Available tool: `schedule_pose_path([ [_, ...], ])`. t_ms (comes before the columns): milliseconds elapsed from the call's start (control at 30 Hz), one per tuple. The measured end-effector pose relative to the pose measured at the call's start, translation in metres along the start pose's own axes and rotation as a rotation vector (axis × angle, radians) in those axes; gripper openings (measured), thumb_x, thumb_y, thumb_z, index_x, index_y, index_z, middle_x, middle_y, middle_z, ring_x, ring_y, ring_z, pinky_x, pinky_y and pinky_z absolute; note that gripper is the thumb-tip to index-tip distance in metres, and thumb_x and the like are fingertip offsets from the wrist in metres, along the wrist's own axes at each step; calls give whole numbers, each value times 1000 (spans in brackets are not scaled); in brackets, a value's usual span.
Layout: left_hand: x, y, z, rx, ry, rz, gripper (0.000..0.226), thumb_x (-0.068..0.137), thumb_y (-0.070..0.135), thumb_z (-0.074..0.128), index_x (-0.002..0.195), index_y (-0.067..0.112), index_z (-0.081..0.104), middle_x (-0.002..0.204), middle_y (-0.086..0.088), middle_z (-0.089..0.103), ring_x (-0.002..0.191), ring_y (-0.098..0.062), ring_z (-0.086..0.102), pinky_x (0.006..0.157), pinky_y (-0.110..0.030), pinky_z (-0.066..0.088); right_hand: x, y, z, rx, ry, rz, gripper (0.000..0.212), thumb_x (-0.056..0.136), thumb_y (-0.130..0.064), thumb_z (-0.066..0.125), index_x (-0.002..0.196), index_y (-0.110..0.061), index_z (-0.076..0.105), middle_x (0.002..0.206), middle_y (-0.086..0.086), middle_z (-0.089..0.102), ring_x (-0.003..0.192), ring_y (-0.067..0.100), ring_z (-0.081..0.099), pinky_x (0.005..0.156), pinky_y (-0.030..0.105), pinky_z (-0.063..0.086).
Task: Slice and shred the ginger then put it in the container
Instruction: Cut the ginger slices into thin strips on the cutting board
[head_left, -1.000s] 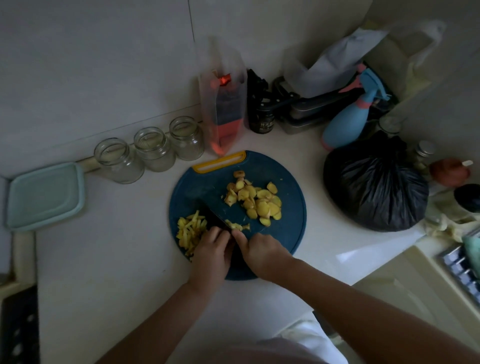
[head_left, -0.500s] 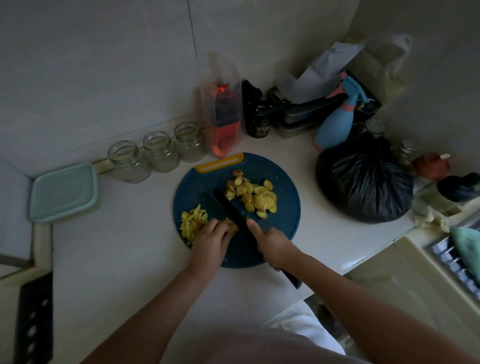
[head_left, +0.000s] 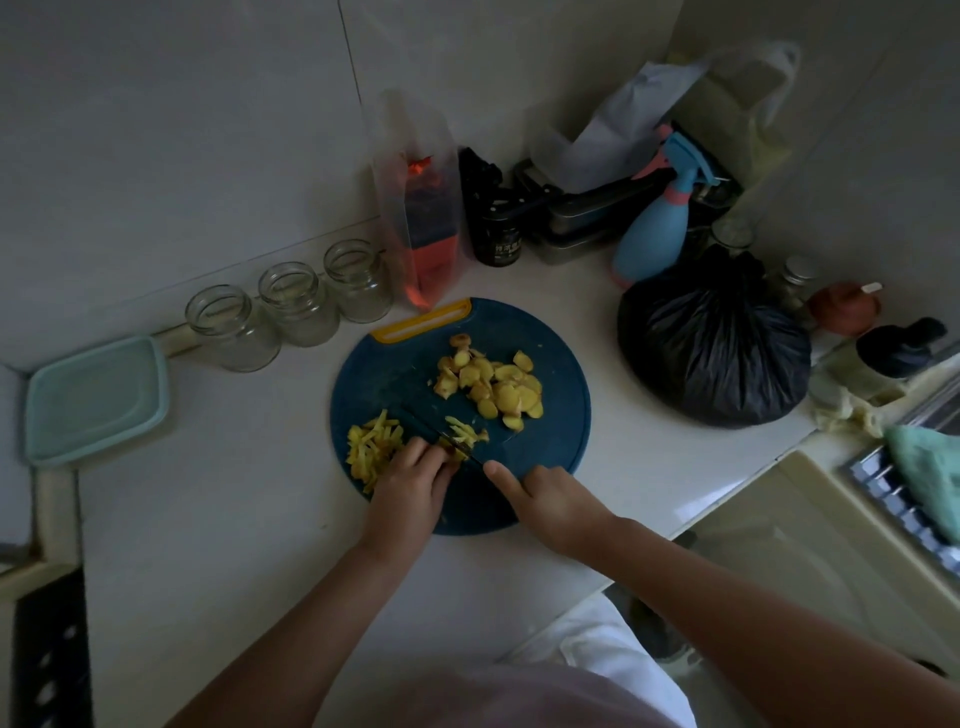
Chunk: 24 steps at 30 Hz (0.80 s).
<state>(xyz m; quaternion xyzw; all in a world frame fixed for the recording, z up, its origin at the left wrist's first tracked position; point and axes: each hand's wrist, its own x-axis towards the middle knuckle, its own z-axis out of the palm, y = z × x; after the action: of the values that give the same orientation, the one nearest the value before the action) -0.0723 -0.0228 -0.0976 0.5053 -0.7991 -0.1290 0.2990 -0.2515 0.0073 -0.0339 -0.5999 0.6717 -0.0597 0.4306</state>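
**A:** What is our left hand (head_left: 410, 483) doing here?

**B:** We are bending its fingers down over a small ginger piece (head_left: 453, 451). They are pinning it to the cutting board (head_left: 550, 441) near the board's front-left edge.

**A:** And our right hand (head_left: 548, 501)?

**B:** We are curling it round the handle of the knife (head_left: 418, 420), with the forefinger stretching toward the blade. The handle itself is hiding under the palm. The dark blade is lying slantwise across the board, and its edge is meeting the ginger piece just beside the left fingertips.

**A:** Where is the remaining ginger lying?

**B:** We are seeing three groups:
- The shreds (head_left: 373, 447) are heaping at the board's left edge, touching the left hand.
- A few loose strips (head_left: 465, 430) are lying just past the blade, toward the board's centre.
- The round slices (head_left: 493, 387) are piling right of centre, toward the board's back edge and apart from both hands.

**A:** And the container (head_left: 96, 400)?

**B:** It is sitting at the counter's (head_left: 234, 509) left edge, pale green with its lid on, well apart from the board.

**A:** What else are we noting farther out?

**B:** Three glass jars (head_left: 296, 304) are standing in a row along the counter's back edge, between the container and the board. A clear pouch (head_left: 423, 218) is standing just behind the board's yellow grip. A blue spray bottle (head_left: 654, 228) is leaning in the back-right corner. A black bag (head_left: 711, 338) is resting near the counter's right edge, just beside the board.
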Motion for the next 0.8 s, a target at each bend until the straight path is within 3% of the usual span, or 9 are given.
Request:
schedule_pose_path([
  [133, 0, 0, 3, -12, 19, -51, 10, 87, 13, 66, 80, 7, 65, 79, -4, 54, 70, -16, 56, 63, -19, 42, -1, -11, -9, 12, -85, 20, 59, 101, -54, 23, 61, -16, 40, 61, 4, 46, 54, 13, 44, 57, 23, 40],
  [233, -2, 0, 4, -51, 33, -86, 6, 83, 8, 72, 82, 6, 66, 81, -4, 55, 73, -15, 55, 67, -14, 38, 4, -20, -19, -41, -119, 55, 52, 103, -50, 16, 72, -18, 44, 67, 2, 43, 74, 23, 49, 71, 34, 41],
  [333, -4, 1, 7, -67, 45, -85, 18, 90, 23, 57, 85, 8, 67, 85, -4, 57, 79, -14, 56, 69, -16, 43, 9, -21, -9, -10, -84, 128, 56, 105, -43, 16, 113, -2, 53, 72, 5, 44, 77, 25, 51, 71, 35, 41],
  [433, -2, 2, 6, -63, 31, -91, 15, 87, 20, 58, 86, 7, 66, 86, -5, 59, 80, -16, 57, 65, -24, 49, 22, -25, 4, 32, -115, 139, 48, 108, -32, 16, 153, -16, 18, 74, 5, 41, 69, 27, 49, 66, 36, 43],
  [500, -2, 1, 7, -48, 10, -106, 13, 78, 4, 72, 90, 4, 67, 87, -8, 60, 78, -21, 61, 62, -28, 53, 37, -33, 11, -23, -101, 80, 51, 107, -35, 17, 151, -11, 19, 81, 8, 45, 74, 24, 49, 67, 36, 41],
  [600, -1, -2, 6, -42, -5, -112, 20, 76, 1, 73, 96, 2, 69, 86, -9, 61, 77, -18, 59, 64, -22, 48, 52, -42, 16, -43, -30, 81, 62, 101, -55, 17, 106, -2, 48, 80, 7, 49, 85, 25, 52, 77, 36, 44],
  [667, -2, -2, 4, -56, 20, -91, 16, 83, 12, 63, 94, 2, 68, 86, -9, 61, 79, -13, 54, 68, -18, 41, 51, -46, 14, 61, -17, 90, 71, 96, -62, 11, 114, -6, 53, 85, 8, 52, 87, 27, 54, 76, 34, 43],
  [733, -3, -2, 3, -87, 30, -75, 22, 88, 20, 54, 90, 4, 68, 85, -6, 60, 78, -12, 53, 69, -17, 41, 50, -41, 8, 156, -60, 126, 50, 103, -50, 19, 120, -16, 53, 91, 13, 56, 86, 27, 57, 75, 33, 43],
  [800, -5, -2, 4, -111, 49, -74, 22, 90, 21, 52, 85, 6, 67, 82, -4, 57, 75, -11, 54, 68, -17, 42, 46, -37, -3, 261, -114, 160, 51, 101, -55, 27, 80, -16, 53, 71, 11, 54, 59, 17, 56, 59, 25, 46],
])
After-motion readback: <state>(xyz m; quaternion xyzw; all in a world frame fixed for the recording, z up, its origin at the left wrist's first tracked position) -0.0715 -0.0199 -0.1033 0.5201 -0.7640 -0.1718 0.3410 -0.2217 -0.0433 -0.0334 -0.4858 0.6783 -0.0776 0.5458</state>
